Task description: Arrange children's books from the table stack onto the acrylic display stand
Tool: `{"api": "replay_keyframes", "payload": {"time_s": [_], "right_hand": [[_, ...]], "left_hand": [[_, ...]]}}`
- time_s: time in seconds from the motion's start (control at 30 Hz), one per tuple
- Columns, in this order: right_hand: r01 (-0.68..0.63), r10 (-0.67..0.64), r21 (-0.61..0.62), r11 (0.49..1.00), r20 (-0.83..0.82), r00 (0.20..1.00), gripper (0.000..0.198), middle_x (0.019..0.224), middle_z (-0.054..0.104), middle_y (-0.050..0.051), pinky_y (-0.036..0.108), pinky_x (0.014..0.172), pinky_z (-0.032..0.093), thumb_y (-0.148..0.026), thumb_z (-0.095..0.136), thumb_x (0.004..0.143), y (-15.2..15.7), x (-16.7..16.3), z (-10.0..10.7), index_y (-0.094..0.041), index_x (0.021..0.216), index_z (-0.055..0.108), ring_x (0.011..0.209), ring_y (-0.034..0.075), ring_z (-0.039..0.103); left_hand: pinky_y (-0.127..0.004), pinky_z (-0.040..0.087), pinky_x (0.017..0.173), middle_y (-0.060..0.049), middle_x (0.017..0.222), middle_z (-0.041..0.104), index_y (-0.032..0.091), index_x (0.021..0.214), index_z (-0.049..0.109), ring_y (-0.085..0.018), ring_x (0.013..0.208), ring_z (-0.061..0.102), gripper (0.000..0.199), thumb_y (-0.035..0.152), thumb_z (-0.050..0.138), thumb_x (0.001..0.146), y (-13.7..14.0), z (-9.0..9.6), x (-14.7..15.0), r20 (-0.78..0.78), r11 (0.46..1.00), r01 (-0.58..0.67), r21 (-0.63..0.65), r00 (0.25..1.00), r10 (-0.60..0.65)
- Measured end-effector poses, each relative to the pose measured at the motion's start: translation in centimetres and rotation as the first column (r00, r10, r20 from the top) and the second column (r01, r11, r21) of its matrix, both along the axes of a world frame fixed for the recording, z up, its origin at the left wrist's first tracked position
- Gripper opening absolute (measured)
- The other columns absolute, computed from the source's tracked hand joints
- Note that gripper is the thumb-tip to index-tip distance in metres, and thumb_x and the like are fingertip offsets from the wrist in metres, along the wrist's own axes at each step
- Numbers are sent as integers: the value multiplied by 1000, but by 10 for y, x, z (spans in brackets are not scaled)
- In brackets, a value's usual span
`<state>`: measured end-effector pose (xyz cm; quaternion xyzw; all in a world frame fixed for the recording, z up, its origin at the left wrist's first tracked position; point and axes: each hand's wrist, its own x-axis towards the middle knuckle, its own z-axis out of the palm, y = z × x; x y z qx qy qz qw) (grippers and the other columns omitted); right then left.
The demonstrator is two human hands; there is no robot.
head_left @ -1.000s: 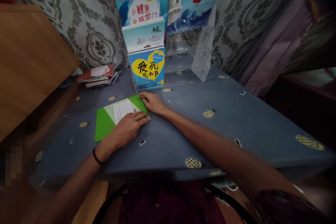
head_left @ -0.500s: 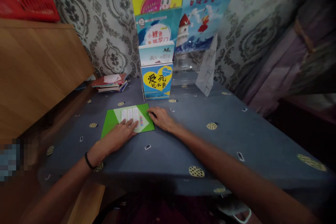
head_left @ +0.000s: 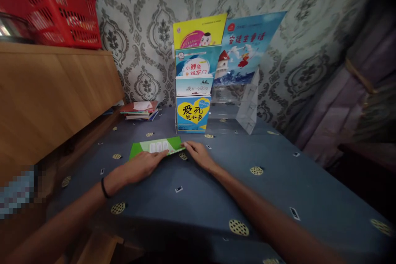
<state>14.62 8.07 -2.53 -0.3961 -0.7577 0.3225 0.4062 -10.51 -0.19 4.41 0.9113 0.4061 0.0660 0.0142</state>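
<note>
A thin green book (head_left: 142, 147) with a pale panel of print on its cover is tilted, its near edge raised off the tablecloth. My left hand (head_left: 142, 166) closes on that near edge, thumb on top and the other fingers mostly hidden. At the right corner, my right hand (head_left: 198, 153) pinches the book between thumb and fingers. Behind it stands a clear display rack (head_left: 249, 107). Its left column holds a blue book with a yellow heart (head_left: 193, 114), a white book (head_left: 194, 86), a teal book (head_left: 198, 61) and a yellow book (head_left: 201, 29).
A large blue picture book (head_left: 244, 49) leans at the rack's upper right. Several books lie in a stack (head_left: 140, 109) at the back left of the blue tablecloth (head_left: 216, 189). Left of it, a wooden cabinet (head_left: 62, 86) bears a red basket (head_left: 66, 12). A curtain (head_left: 343, 95) hangs on the right.
The green book's near edge has come up from the cloth. My left hand has gone from lying flat on the cover to gripping its edge; my right hand now grips the right corner.
</note>
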Motion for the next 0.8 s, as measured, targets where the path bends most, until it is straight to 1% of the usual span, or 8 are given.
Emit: {"api": "replay_keyframes", "payload": {"time_s": [0.07, 0.13, 0.27, 0.33, 0.47, 0.6, 0.7, 0.8], "right_hand": [[7, -11, -41, 999, -95, 995, 67, 93, 77, 8, 39, 88, 54, -69, 31, 96, 4, 1, 2, -19, 91, 76, 97, 27, 71], [5, -27, -102, 995, -212, 977, 80, 103, 77, 12, 40, 89, 54, -78, 23, 93, 8, 3, 5, -19, 98, 75, 102, 27, 71], [-127, -32, -271, 954, -512, 858, 74, 121, 73, 13, 42, 95, 53, -83, 39, 86, 10, 12, 19, -21, 111, 72, 118, 28, 65], [-187, -18, -282, 941, -594, 804, 63, 130, 69, 12, 44, 98, 52, -77, 53, 84, 8, 16, 26, -25, 117, 69, 127, 28, 59], [-234, -6, -285, 930, -647, 762, 56, 141, 61, 10, 42, 98, 51, -60, 70, 81, -3, 13, 32, -30, 128, 61, 131, 27, 56], [-390, 100, -355, 850, -618, 780, 64, 128, 69, 11, 42, 95, 53, -56, 73, 80, -20, -3, 32, -29, 135, 56, 116, 26, 67], [-444, 135, -413, 795, -594, 793, 60, 121, 73, 9, 39, 88, 56, -55, 75, 78, -29, -11, 34, -28, 130, 60, 106, 25, 70], [-452, 129, -465, 761, -574, 809, 53, 113, 75, 7, 36, 78, 58, -49, 77, 77, -29, -10, 33, -28, 124, 63, 94, 23, 73]], "left_hand": [[-31, 53, 76, -8, 105, 74, 24, 140, 54, -22, 85, 70, 42, 24, 41, 100, 3, 14, -3, 248, 998, -53, -21, 967, 57], [-26, 49, 66, -2, 85, 72, 25, 137, 57, -17, 71, 64, 40, 32, 46, 99, 5, 28, -5, 457, 993, -107, -47, 882, 116], [-22, 39, 50, 3, 69, 61, 22, 134, 57, -13, 56, 52, 48, 36, 63, 88, 5, 45, -6, 766, 970, -101, -223, 597, 238], [-22, 39, 48, 2, 70, 62, 22, 134, 54, -13, 56, 54, 54, 37, 68, 84, 4, 46, -6, 843, 945, -52, -324, 437, 313], [-23, 46, 51, 2, 73, 65, 23, 133, 50, -13, 58, 60, 60, 35, 73, 80, 4, 38, -6, 896, 908, -44, -418, 148, 419], [-27, 54, 60, 4, 72, 63, 23, 131, 48, -15, 62, 64, 59, 32, 71, 78, 7, 19, -6, 892, 894, -66, -444, -125, 434], [-31, 57, 66, -1, 85, 70, 22, 134, 44, -18, 71, 70, 63, 26, 69, 77, 9, -1, -4, 807, 832, -19, -554, -259, 531], [-31, 57, 64, -3, 88, 72, 22, 135, 42, -19, 72, 71, 66, 26, 69, 76, 8, -24, -2, 726, 765, 14, -644, -304, 617]]}}
